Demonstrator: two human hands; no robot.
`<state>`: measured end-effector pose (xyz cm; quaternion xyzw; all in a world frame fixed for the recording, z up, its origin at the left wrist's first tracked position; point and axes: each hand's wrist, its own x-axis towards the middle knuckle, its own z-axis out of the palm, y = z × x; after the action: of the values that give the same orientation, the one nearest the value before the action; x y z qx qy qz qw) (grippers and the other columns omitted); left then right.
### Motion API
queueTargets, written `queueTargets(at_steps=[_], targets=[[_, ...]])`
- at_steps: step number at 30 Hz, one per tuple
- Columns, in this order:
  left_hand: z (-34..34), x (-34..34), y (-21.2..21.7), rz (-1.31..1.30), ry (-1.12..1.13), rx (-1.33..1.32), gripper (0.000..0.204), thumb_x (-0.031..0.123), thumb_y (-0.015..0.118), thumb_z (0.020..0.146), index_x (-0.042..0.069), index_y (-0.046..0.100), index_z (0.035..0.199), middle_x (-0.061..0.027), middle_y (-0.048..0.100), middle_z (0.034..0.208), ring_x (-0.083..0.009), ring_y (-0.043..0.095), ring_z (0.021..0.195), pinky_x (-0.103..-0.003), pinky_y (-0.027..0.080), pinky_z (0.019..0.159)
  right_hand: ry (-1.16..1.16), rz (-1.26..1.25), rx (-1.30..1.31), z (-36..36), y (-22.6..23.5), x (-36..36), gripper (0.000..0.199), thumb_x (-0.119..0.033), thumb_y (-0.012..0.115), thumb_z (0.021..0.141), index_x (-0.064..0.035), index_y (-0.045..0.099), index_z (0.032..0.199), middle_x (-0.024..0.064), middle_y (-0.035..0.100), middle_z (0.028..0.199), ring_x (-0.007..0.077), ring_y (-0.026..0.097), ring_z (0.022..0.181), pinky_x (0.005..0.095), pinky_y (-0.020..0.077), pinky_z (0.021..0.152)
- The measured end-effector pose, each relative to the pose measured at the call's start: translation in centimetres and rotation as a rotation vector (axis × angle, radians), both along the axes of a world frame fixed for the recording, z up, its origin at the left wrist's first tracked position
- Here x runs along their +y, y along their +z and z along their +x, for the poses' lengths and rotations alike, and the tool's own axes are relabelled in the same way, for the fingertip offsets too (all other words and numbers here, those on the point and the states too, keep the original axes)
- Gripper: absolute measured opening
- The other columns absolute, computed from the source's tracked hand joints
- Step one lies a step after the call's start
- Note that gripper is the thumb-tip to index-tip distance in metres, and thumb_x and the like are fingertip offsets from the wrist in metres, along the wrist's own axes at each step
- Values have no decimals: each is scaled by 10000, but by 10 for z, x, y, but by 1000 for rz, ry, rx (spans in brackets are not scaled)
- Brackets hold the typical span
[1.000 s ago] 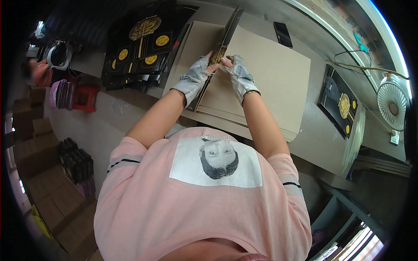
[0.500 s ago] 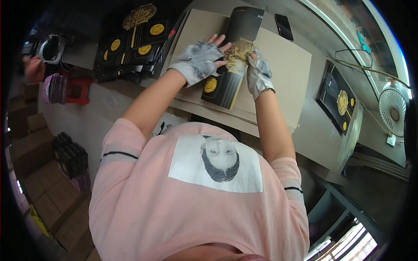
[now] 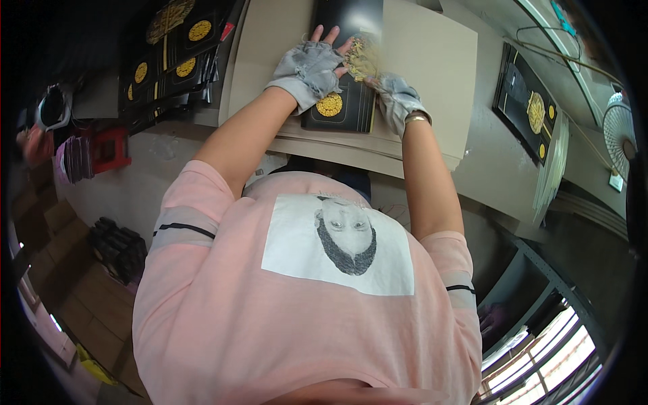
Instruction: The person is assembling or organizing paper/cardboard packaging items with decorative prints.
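A long black printed piece [image 3: 347, 20] lies on a stack of large beige-grey boards [image 3: 432, 61]; a round gold emblem marks its near end. My left hand [image 3: 309, 69], in a grey fingerless glove, rests flat on its left side with the fingers spread. At its right edge is my right hand [image 3: 399, 100], gloved alike, with the fingers bent toward the edge. Motion smears those fingertips, so their grip is unclear. Beside them sits a blurred, tangled-looking gold patch [image 3: 363, 59]; I cannot tell whether it is printed or loose.
Black-and-gold printed pieces [image 3: 182, 47] are piled at the left. Another printed stack [image 3: 528, 104] lies at the right, near a white fan [image 3: 621, 131]. Far left, another person's hand [image 3: 35, 145] shows beside a red stool [image 3: 110, 148]. Cardboard boxes [image 3: 81, 290] stand lower left.
The black piece has straightened from its slant. My right hand has slid a little toward its near end, while my left stays spread on it. The whole view has shifted.
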<state>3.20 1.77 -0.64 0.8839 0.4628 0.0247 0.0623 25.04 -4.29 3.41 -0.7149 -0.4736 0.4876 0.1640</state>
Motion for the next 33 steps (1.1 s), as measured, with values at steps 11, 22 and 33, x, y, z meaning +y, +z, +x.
queueTargets(at_steps=[11,22,33], targets=[[-7,37,-11,-83,145,-702,807,396,646,941,39,334,1593,-289,382,1595,-461,361,1482,-531,317,1214,-101,-120,216,-14,10,-3,378,-399,825,873,-56,730,1001,14,629,763,146,546,602,311,468,555],[12,24,65,-210,195,19,740,490,514,1003,94,344,1605,-247,243,1675,-428,283,1531,-501,249,1256,-23,-84,228,-33,-34,5,275,-277,799,915,-61,629,913,9,575,698,135,524,545,293,445,493],[-12,-45,15,106,-62,125,781,578,625,929,208,416,1584,-194,318,1658,-462,289,1512,-579,318,1197,144,24,-7,-14,-106,24,465,-516,640,934,-181,734,1243,126,726,1257,350,668,1196,451,482,1023]])
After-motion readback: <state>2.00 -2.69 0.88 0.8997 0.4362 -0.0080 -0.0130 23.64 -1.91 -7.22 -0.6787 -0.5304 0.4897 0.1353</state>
